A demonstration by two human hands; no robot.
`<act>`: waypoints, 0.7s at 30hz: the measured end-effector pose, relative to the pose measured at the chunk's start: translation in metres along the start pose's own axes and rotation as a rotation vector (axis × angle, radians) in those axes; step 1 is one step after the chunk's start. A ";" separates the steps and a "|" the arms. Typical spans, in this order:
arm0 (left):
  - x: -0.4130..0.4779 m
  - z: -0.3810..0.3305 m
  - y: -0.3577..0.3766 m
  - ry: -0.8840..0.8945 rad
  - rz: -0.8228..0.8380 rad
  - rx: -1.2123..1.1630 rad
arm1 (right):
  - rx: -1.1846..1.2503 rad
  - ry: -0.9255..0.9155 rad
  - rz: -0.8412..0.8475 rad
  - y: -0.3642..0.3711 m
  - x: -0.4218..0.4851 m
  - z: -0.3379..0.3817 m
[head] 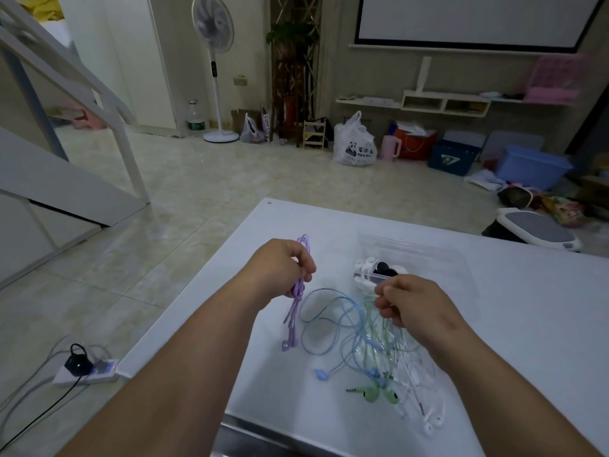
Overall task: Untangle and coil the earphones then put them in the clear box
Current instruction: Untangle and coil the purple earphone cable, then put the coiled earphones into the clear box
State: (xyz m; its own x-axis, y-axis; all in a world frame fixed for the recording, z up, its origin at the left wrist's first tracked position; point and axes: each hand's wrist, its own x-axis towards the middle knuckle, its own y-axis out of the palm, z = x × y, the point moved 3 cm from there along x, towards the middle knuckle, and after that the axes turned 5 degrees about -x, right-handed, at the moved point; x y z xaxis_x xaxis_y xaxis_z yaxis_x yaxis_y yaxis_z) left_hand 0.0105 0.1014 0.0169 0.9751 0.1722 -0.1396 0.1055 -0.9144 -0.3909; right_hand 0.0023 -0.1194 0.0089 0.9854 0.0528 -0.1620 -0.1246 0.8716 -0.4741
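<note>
Earphones on white table [527,324], tiled room.

Left hand [280,268] closed around bunched purple earphones [296,308], buds dangling toward 6 o'clock. Right hand [412,305] pinched on cords rising from blue/green/white tangle [372,357] lying on table below it. Clear box [428,255] at 12 o'clock of right hand, white and black items inside. Beige floor tiles [230,179]; fan [214,61] at 11 o'clock, projector screen [471,18] at 1 o'clock, power strip [85,374] on floor at 8 o'clock.
</note>
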 end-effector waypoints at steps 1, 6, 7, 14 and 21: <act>0.001 0.004 0.005 -0.015 0.003 0.020 | -0.060 0.008 0.009 -0.002 0.001 -0.005; 0.012 0.033 0.028 0.010 -0.009 0.338 | -0.476 0.024 0.075 -0.011 0.007 -0.029; 0.014 0.038 0.030 0.030 -0.032 0.414 | -0.576 0.015 0.061 -0.014 0.007 -0.030; 0.019 0.049 0.039 0.097 -0.157 0.495 | -0.735 0.075 0.056 -0.037 0.004 -0.037; 0.018 0.048 0.045 0.029 -0.163 0.531 | -0.650 0.269 0.178 -0.045 0.004 -0.055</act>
State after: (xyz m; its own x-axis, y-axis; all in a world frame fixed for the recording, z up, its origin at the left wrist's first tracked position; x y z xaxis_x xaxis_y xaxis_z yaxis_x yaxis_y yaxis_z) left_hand 0.0237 0.0812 -0.0467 0.9602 0.2788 -0.0168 0.1499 -0.5654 -0.8111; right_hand 0.0054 -0.1850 -0.0181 0.8914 -0.0278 -0.4523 -0.4067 0.3910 -0.8257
